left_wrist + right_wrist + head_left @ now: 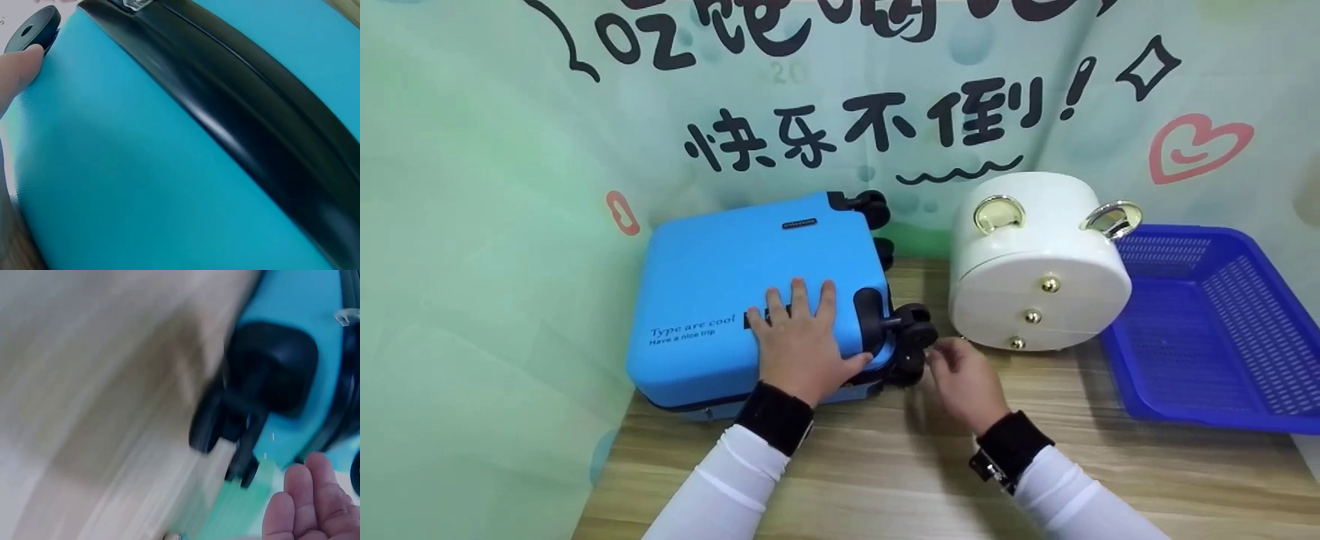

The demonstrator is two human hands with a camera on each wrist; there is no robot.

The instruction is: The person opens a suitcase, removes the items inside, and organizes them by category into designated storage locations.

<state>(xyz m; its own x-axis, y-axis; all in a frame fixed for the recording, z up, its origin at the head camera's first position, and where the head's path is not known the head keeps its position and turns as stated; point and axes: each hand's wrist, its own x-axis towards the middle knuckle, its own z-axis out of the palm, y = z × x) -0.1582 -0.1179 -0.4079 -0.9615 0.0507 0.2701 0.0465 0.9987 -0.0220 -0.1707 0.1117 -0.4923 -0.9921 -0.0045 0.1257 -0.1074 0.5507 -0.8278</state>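
Observation:
A light-blue suitcase [750, 262] with black corner guards lies flat, its wheels toward the right. Palm down on its upper face, my left hand [802, 352] spreads its fingers over a dark label, thumb toward the near wheel end. In the left wrist view the thumb tip overlaps a black wheel [36, 28]. My right hand [971, 382] is beside the near wheels [913, 341], its fingers loosely bent and nothing visible held in them. The right wrist view shows its fingers [304, 495] below a black caster [236, 422]. A clear zipper pull [347, 316] hangs at the suitcase's dark seam.
Right of the wheels stands a white rounded case [1039, 262] with gold ear-like rings and gold knobs. Beyond it a blue plastic basket [1155, 360] sits at the right. A printed green cloth [495, 300] hangs behind and to the left of the wooden table [870, 480].

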